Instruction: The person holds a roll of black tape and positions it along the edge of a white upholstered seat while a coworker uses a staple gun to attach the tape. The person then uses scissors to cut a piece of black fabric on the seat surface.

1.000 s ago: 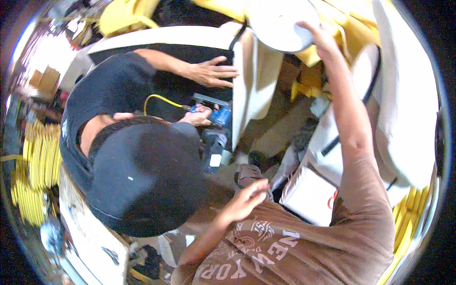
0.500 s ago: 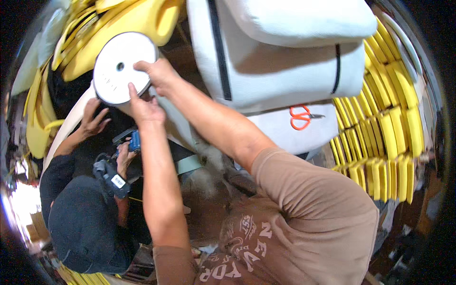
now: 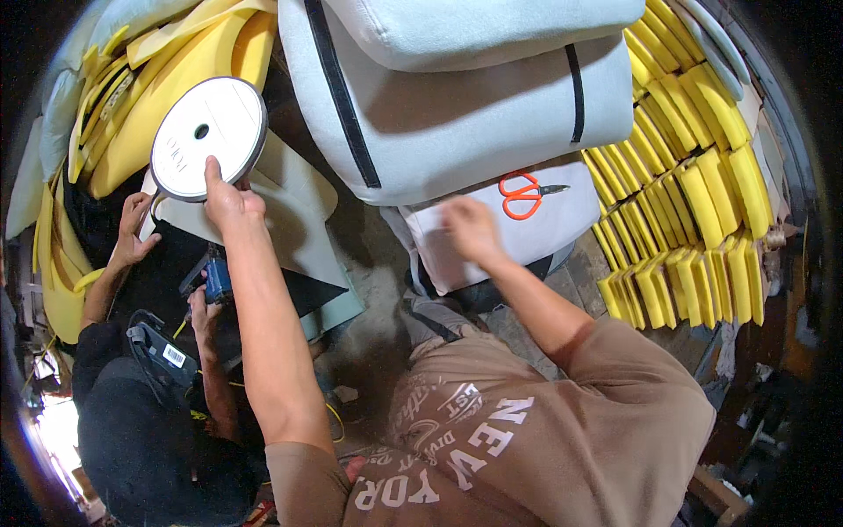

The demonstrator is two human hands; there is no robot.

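Note:
My left hand (image 3: 234, 200) is closed on the lower edge of a round white spool (image 3: 189, 149) with a dark rim and a small centre hole. Its thumb lies on the white face, and the other fingers are hidden behind. Over a white padded cushion (image 3: 452, 259) hovers my right hand (image 3: 474, 230), away from the spool. Motion blurs its fingers, so I cannot make out their pose. Just right of that hand, scissors (image 3: 522, 195) with orange-red handles lie on the cushion, blades pointing right.
A co-worker in a dark cap (image 3: 145, 439) at left handles a blue tool (image 3: 215, 274) beside black fabric (image 3: 180, 241). Large white upholstered pieces (image 3: 474, 114) with black strips stand ahead. Yellow foam pieces (image 3: 694, 193) are stacked at right, with more yellow foam (image 3: 176, 101) at far left.
My right hand has let go of the spool and moved right, near the scissors. My left hand keeps the spool. The view has shifted, so the surroundings sit further left.

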